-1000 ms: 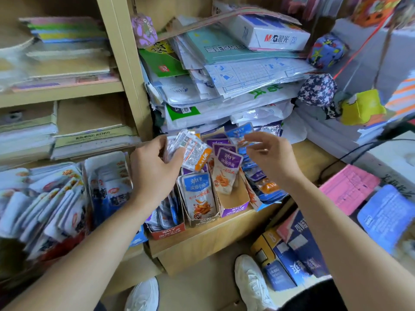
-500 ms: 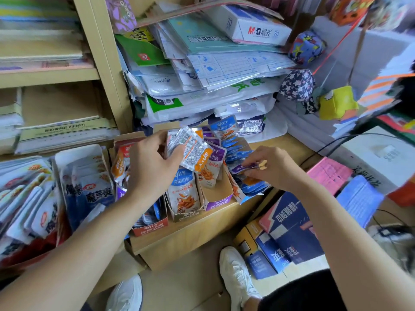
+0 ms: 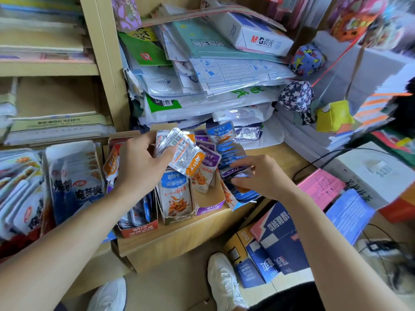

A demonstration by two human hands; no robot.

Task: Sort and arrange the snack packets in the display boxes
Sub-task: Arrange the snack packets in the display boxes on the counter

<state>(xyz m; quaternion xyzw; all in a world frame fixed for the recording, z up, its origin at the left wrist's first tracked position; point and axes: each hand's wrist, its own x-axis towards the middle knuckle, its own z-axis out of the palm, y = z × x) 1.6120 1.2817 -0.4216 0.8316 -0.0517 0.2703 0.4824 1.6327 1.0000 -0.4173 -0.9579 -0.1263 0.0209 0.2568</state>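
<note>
My left hand [image 3: 139, 162] grips a small stack of silver-and-orange snack packets [image 3: 183, 153], held above the middle display boxes. Below it stand three narrow open boxes: a red one [image 3: 139, 228], a white one [image 3: 177, 218] with blue-labelled fish packets [image 3: 175, 194], and a purple one [image 3: 210, 208] with purple packets [image 3: 206, 167]. My right hand [image 3: 258, 176] rests on a leaning row of blue and purple packets [image 3: 231, 153] at the right, fingers pinching into it. Which packet it grips is hidden.
A wider box of blue-and-white packets [image 3: 74, 182] sits at the left on the wooden ledge [image 3: 179, 241]. Stacked stationery and paper packs [image 3: 213, 70] fill the shelf behind. Blue cartons [image 3: 276, 239] and a pink pad [image 3: 321, 187] lie at the lower right, with my shoes [image 3: 224, 279] on the floor.
My right hand dropped from beside the held stack down into the blue packets at the right. The left hand kept its stack in place. The camera turned slightly rightward.
</note>
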